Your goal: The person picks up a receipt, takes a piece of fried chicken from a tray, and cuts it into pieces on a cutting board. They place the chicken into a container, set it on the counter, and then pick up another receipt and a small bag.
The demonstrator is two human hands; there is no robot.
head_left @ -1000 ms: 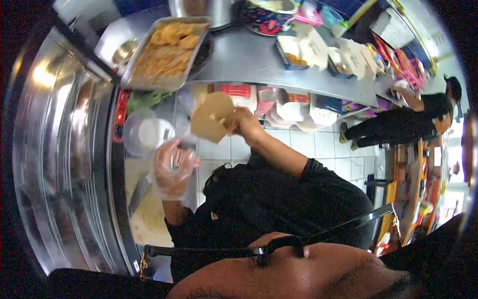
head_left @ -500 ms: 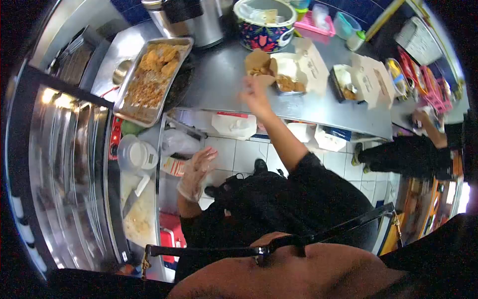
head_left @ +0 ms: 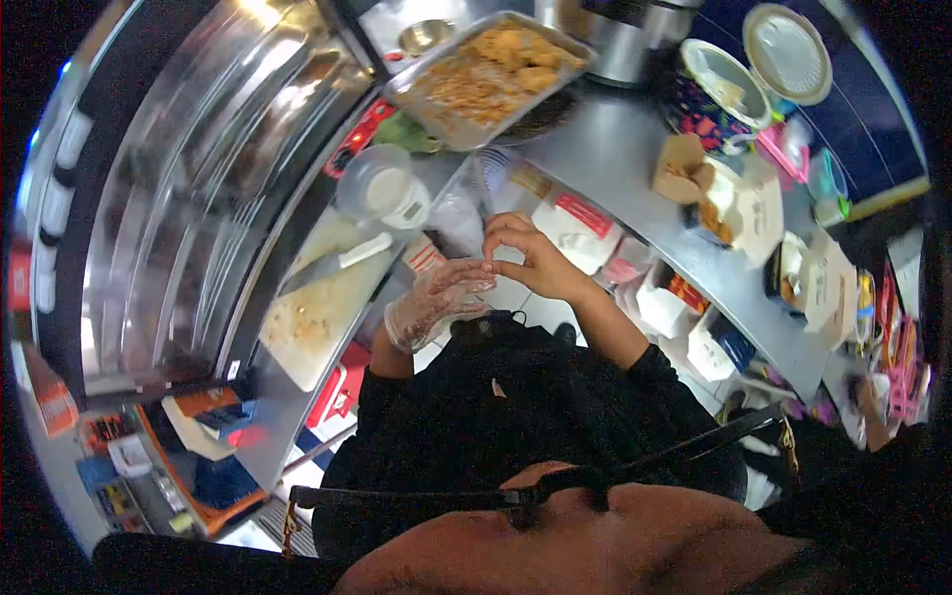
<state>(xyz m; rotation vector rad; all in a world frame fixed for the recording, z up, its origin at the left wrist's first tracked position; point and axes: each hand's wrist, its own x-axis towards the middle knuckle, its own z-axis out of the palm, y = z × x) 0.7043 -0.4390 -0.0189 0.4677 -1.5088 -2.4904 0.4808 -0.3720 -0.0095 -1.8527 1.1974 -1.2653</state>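
Observation:
My left hand (head_left: 441,297), in a clear plastic glove, is in front of my body with its fingers stretched out toward the right. My bare right hand (head_left: 535,263) meets it. Its thumb and index finger pinch at the tips of the gloved fingers and appear to grip the glove's plastic. Just left of the hands, a knife (head_left: 342,260) lies on a stained cutting board (head_left: 322,342). Beyond them a clear plastic container (head_left: 382,188) stands on the counter.
A metal tray (head_left: 486,79) of fried food stands at the back. Open cardboard boxes of food (head_left: 729,208) line the steel counter (head_left: 635,188) to the right, near a patterned pot (head_left: 714,99). A glass display case (head_left: 198,198) is at left. Another person's arm (head_left: 871,407) shows at far right.
My view has turned left. My right hand has come away from the food boxes on the counter to my gloved left hand, and its fingers now touch the glove.

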